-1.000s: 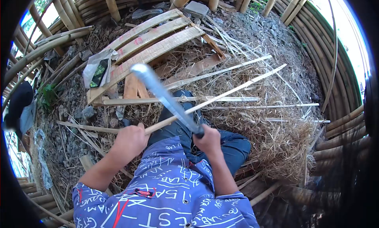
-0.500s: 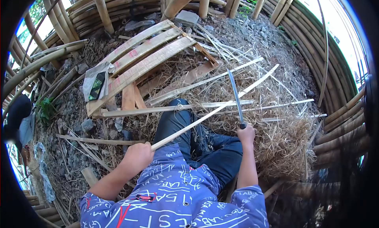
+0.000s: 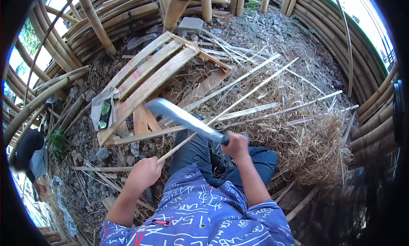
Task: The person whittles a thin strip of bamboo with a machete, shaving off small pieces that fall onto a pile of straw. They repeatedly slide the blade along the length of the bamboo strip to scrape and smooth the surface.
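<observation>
My left hand (image 3: 145,172) is closed around the near end of a long, thin bamboo strip (image 3: 249,91), which slants up and away to the right. In my right hand (image 3: 237,145) is the dark handle of a large knife (image 3: 184,118). Its broad blade points to the upper left and crosses over the strip above my knees. Whether blade and strip touch, I cannot tell.
A slatted wooden frame (image 3: 147,77) lies ahead to the left, with a phone (image 3: 105,114) on a plastic bag at its near end. Several strips and a heap of shavings (image 3: 313,154) lie ahead and right. Bamboo poles surround the place. A dark figure, perhaps a person, shows at far left.
My right hand has moved left, and the knife has swung from pointing away to pointing upper left across the strip. The strip has turned edge-on in my left hand. The view has shifted slightly.
</observation>
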A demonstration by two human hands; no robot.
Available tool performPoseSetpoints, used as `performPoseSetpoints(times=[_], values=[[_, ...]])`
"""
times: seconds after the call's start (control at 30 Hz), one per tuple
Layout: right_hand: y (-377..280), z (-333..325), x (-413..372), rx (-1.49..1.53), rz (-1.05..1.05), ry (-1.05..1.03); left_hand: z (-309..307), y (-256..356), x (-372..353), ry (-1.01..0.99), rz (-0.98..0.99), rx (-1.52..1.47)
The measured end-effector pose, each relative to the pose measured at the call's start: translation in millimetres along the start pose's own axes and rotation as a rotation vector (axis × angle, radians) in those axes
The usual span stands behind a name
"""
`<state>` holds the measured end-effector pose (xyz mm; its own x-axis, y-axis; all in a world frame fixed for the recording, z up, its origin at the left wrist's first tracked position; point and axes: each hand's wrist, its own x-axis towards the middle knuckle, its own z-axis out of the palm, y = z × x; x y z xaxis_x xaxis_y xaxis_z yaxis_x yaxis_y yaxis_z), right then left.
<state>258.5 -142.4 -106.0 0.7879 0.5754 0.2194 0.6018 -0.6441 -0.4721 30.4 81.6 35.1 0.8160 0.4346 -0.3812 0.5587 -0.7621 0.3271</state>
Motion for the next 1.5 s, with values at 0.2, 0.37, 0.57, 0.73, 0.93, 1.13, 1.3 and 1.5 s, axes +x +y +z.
performPoseSetpoints(times=[0.2,0.37,0.57,0.73,0.93,1.13,1.3,1.5], values=[[110,-28,12,0.006,0.634,-0.012,5,0,3,-0.029,0.012,0.076],[51,-34,9,0.134,0.485,0.008,3,4,4,-0.070,-0.010,-0.023],[-48,-13,-1,0.227,0.125,-0.141,-9,4,10,-0.123,-0.043,-0.048],[29,-13,30,-0.043,-0.008,-0.084,-4,7,8,-0.221,-0.063,-0.086],[120,-55,47,-0.008,0.691,-0.042,21,3,9,-0.222,-0.040,-0.159],[70,-29,29,0.152,0.470,0.019,8,12,13,-0.200,-0.045,-0.186],[41,-3,9,0.193,0.074,0.028,-10,16,17,-0.232,-0.133,-0.149],[144,-29,24,-0.088,0.296,0.024,19,-10,24,-0.286,-0.135,-0.205]])
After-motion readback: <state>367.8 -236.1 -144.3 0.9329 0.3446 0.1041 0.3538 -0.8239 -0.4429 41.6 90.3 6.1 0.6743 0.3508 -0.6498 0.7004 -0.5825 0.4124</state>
